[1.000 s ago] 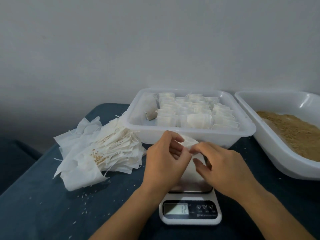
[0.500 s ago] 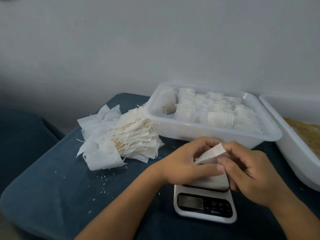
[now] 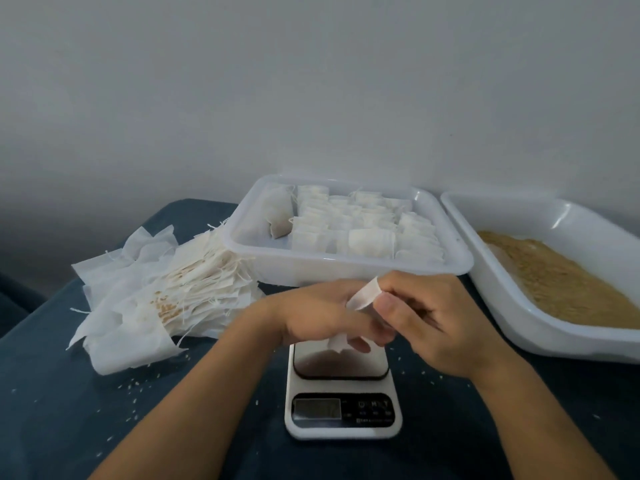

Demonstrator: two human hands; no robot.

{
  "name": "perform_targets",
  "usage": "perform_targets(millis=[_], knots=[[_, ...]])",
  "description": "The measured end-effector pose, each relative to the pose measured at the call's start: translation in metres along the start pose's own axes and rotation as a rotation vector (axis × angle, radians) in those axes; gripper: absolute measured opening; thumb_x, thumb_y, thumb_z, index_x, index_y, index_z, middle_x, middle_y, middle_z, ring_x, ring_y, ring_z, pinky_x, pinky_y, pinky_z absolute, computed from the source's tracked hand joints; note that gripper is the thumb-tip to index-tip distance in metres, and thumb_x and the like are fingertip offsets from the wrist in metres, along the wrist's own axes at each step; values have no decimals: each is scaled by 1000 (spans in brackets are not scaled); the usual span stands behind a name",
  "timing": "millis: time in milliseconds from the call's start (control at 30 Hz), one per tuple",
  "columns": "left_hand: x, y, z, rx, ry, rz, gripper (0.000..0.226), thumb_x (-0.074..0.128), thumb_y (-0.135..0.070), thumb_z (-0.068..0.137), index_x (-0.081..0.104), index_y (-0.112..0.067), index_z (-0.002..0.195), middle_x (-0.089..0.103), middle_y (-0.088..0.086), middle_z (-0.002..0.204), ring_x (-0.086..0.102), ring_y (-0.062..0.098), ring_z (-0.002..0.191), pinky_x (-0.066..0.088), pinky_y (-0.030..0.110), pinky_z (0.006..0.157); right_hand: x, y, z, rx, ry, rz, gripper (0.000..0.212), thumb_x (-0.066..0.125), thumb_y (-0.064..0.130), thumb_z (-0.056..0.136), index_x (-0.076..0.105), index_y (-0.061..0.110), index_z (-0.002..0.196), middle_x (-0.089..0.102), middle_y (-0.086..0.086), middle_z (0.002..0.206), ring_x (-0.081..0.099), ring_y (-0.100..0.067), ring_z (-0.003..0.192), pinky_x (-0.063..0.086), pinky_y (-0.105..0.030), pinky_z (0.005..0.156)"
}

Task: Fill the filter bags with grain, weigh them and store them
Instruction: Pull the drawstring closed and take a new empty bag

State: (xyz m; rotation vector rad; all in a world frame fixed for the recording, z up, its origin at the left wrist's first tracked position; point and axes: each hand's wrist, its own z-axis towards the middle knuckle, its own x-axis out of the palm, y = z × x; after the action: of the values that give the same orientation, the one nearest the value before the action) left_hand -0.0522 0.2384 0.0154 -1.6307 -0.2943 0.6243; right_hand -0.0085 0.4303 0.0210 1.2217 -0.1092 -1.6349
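Both my hands hold one white filter bag (image 3: 363,297) just above the small white kitchen scale (image 3: 343,396). My left hand (image 3: 322,313) grips the bag's body from the left; most of the bag is hidden behind its fingers. My right hand (image 3: 426,323) pinches the bag's folded top between thumb and forefinger. The bag is lifted off the scale's dark platform. A clear plastic tray (image 3: 346,268) behind my hands holds several filled bags in rows. At the right, a white tub (image 3: 512,306) holds brown grain (image 3: 568,285).
A loose pile of empty filter bags (image 3: 162,296) with strings lies at the left on the dark blue table (image 3: 69,410). Spilled grains dot the table near the pile and the scale. A plain wall stands close behind the trays.
The bag has come up off the scale platform, held higher between both hands. My right thumb and forefinger now pinch its folded top. The camera view shifted back to the right.
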Motion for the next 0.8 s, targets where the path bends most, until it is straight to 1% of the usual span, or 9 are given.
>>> perform_targets(millis=[133,267,367,433,500,600,667,700,800], knots=[[8,8,0,54,-31,-95,17,66,-19,84,68,-36,86,63,-10,78,60,9,75,52,25,70,-1,-5,-4,45,-22,20,37,49,43,104,74,17,101,67,-1,69,62,-21,57,49,-43,53],[13,16,-2,77,-61,-108,20,70,-18,85,68,-37,90,64,-12,79,62,9,74,54,25,70,-1,-2,-4,2,-21,6,35,48,37,105,69,18,85,60,7,65,57,-12,51,40,-16,50],[14,16,-2,89,-81,-106,22,71,-20,84,69,-41,88,64,-13,77,62,8,74,53,26,69,-1,4,-3,-17,-18,42,24,49,35,104,63,37,85,59,17,64,57,-6,50,37,-9,53],[15,16,-3,94,-116,-120,23,72,-22,81,69,-45,84,62,-16,75,61,4,70,53,23,66,-3,5,-4,14,-39,71,18,49,41,103,64,36,93,61,10,63,56,-8,46,37,-10,49],[14,18,-3,90,-161,-136,22,74,-26,78,70,-46,82,60,-17,74,59,3,69,51,22,63,-7,5,-7,47,-52,71,25,49,49,102,66,31,106,61,0,61,55,-13,43,40,-19,43],[13,21,-2,94,-236,-133,24,77,-30,74,71,-48,88,59,-16,76,58,4,70,52,23,63,-19,6,-9,20,-60,89,37,45,58,103,66,31,117,71,5,72,57,-14,39,50,-34,43],[13,24,-2,91,-296,-104,29,78,-33,73,72,-51,96,60,-16,78,59,3,72,53,22,64,-41,1,-12,-10,-193,163,37,47,57,103,67,31,120,78,3,97,62,-16,41,53,-24,48],[12,26,-2,86,-331,-83,33,79,-35,73,71,-51,101,61,-17,79,60,3,74,53,22,65,-58,-5,-13,6,-319,176,34,49,57,103,68,33,118,78,0,102,64,-18,43,50,-21,47],[14,30,-1,72,-419,-30,43,80,-42,72,68,-45,112,66,-14,89,63,4,81,54,24,69,-112,-41,-16,303,-717,-19,17,59,53,98,67,42,106,77,5,101,71,-16,60,54,-24,52]])
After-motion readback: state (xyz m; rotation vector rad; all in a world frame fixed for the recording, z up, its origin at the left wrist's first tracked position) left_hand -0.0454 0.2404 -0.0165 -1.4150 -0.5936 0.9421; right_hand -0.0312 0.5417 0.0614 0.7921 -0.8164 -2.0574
